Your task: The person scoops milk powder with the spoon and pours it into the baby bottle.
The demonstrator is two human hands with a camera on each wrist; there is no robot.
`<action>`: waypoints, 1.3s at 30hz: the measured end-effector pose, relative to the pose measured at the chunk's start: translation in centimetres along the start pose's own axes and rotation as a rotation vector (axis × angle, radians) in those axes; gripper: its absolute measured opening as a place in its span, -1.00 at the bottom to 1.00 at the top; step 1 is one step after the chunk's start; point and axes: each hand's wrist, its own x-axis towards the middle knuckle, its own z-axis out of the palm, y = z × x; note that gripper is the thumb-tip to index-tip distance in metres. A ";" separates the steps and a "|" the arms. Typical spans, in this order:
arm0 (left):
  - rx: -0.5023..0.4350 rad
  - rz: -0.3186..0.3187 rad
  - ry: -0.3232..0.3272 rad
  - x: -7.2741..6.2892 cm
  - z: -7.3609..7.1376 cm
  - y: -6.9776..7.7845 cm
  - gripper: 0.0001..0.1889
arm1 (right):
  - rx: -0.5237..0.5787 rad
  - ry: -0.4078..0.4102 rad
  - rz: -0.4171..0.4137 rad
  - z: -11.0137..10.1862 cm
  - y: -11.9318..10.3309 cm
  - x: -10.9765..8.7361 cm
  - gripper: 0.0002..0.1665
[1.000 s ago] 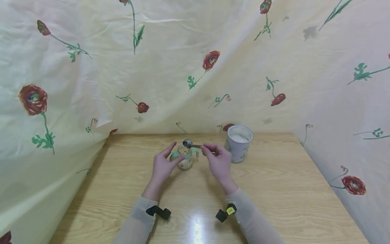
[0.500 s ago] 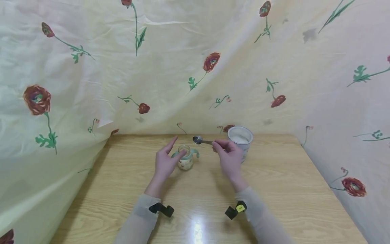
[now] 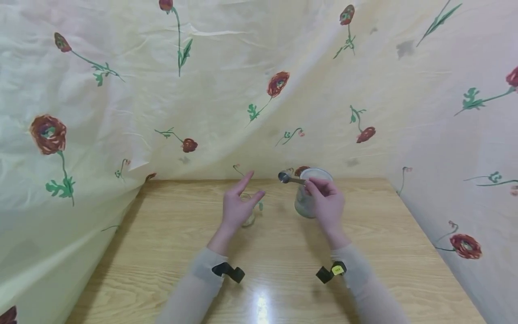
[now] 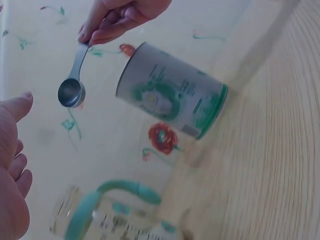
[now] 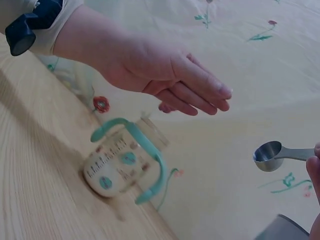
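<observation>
In the head view my right hand (image 3: 327, 202) pinches the handle of a metal measuring spoon (image 3: 284, 177), its small round bowl pointing left. Behind that hand stands a tall, open can (image 3: 304, 204); in the left wrist view the can (image 4: 170, 92) shows a white and green label. My left hand (image 3: 237, 207) is held up with thumb and fingers apart, holding nothing. It partly hides a baby bottle in the head view. The right wrist view shows this baby bottle (image 5: 117, 162) upright on the table without a lid, with two teal handles and a printed scale.
The wooden table (image 3: 182, 252) ends at a cloth backdrop (image 3: 222, 90) with printed red flowers, which rises behind and on both sides. Both wrists wear black cameras over light sleeves.
My right hand has carried the measuring spoon rightward from over the bottle's mouth to the front of the can. My left hand has moved right, off the bottle's side and across it in view.
</observation>
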 end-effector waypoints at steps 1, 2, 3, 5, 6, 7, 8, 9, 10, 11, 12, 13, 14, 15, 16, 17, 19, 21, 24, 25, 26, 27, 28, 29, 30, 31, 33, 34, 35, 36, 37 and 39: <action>0.000 -0.003 -0.011 0.1 0.4 0.2 -0.28 | 0.000 0.007 0.001 -0.3 0.0 0.1 -0.77; 0.002 -0.006 -0.024 0.1 0.8 0.3 -0.28 | -0.003 0.013 0.001 -0.6 0.0 0.2 -0.76; 0.007 -0.005 -0.036 0.2 1.2 0.4 -0.28 | -0.003 0.020 0.004 -0.9 0.0 0.4 -0.75; 0.026 -0.005 -0.057 0.4 2.1 0.5 -0.28 | 0.007 0.030 0.017 -1.5 0.0 0.7 -0.73; 0.039 -0.004 -0.066 0.5 2.5 0.6 -0.28 | 0.007 0.037 0.018 -1.8 0.0 0.9 -0.72; 0.054 -0.003 -0.077 0.6 3.0 0.6 -0.28 | 0.001 0.041 0.014 -2.1 0.1 1.1 -0.71; 0.070 0.003 -0.087 0.7 3.5 0.6 -0.28 | -0.005 0.047 0.012 -2.4 0.1 1.3 -0.71; 0.088 0.009 -0.098 0.8 4.0 0.5 -0.28 | -0.010 0.048 0.008 -2.8 0.1 1.6 -0.71; 0.102 0.012 -0.111 0.9 4.5 0.5 -0.28 | -0.019 0.049 0.001 -3.1 0.2 1.8 -0.71; 0.111 0.018 -0.127 0.9 4.9 0.6 -0.28 | -0.041 0.051 -0.007 -3.4 0.2 2.0 -0.72; 0.121 0.019 -0.145 1.0 5.4 0.6 -0.27 | -0.059 0.052 -0.014 -3.7 0.2 2.2 -0.72; 0.133 0.024 -0.163 1.0 5.9 0.5 -0.27 | -0.078 0.050 -0.021 -4.1 0.2 2.4 -0.72; 0.142 0.027 -0.183 1.1 6.3 0.5 -0.26 | -0.096 0.047 -0.026 -4.4 0.3 2.6 -0.71; 0.149 0.030 -0.204 1.1 6.8 0.4 -0.26 | -0.122 0.044 -0.033 -4.7 0.3 2.8 -0.72; 0.158 0.031 -0.222 1.2 7.3 0.3 -0.25 | -0.154 0.042 -0.044 -5.0 0.3 2.9 -0.72; 0.164 0.030 -0.242 1.2 7.7 0.3 -0.24 | -0.185 0.035 -0.060 -5.4 0.3 3.1 -0.73; 0.170 0.020 -0.274 1.3 8.6 0.1 -0.21 | -0.238 0.015 -0.100 -5.9 0.4 3.4 -0.76; 0.169 0.001 -0.298 1.4 9.3 0.0 -0.17 | -0.302 -0.010 -0.151 -6.4 0.4 3.6 -0.80; 0.174 -0.052 -0.313 1.5 10.3 -0.2 -0.11 | -0.398 -0.056 -0.242 -6.9 0.5 4.0 -0.84; 0.172 -0.068 -0.314 1.6 10.6 -0.3 -0.10 | -0.434 -0.071 -0.276 -7.0 0.5 4.1 -0.86; 0.175 -0.085 -0.315 1.6 10.9 -0.4 -0.09 | -0.475 -0.085 -0.311 -7.1 0.6 4.3 -0.88; 0.172 -0.100 -0.311 1.6 11.2 -0.5 -0.08 | -0.519 -0.099 -0.348 -7.2 0.7 4.4 -0.89; 0.168 -0.111 -0.307 1.6 11.4 -0.7 -0.06 | -0.555 -0.116 -0.382 -7.2 0.7 4.5 -0.91; 0.167 -0.119 -0.300 1.6 11.7 -0.8 -0.05 | -0.593 -0.135 -0.420 -7.3 0.7 4.6 -0.92; 0.164 -0.124 -0.293 1.7 11.9 -0.9 -0.04 | -0.632 -0.156 -0.458 -7.3 0.7 4.8 -0.92; 0.161 -0.131 -0.285 1.7 12.1 -0.9 -0.02 | -0.670 -0.180 -0.498 -7.3 0.6 4.9 -0.91; 0.162 -0.144 -0.270 1.8 12.5 -1.0 0.02 | -0.740 -0.233 -0.563 -7.4 0.5 5.2 -0.89; 0.167 -0.149 -0.265 1.9 12.7 -1.1 0.03 | -0.770 -0.259 -0.592 -7.4 0.4 5.4 -0.88; 0.176 -0.155 -0.264 2.0 12.9 -1.1 0.04 | -0.796 -0.286 -0.617 -7.3 0.4 5.5 -0.87; 0.183 -0.161 -0.264 2.1 13.1 -1.2 0.05 | -0.820 -0.312 -0.638 -7.3 0.3 5.7 -0.86; 0.190 -0.162 -0.265 2.2 13.4 -1.2 0.06 | -0.837 -0.339 -0.654 -7.3 0.2 5.9 -0.85; 0.202 -0.164 -0.265 2.4 13.9 -1.2 0.06 | -0.870 -0.388 -0.681 -7.2 0.0 6.2 -0.85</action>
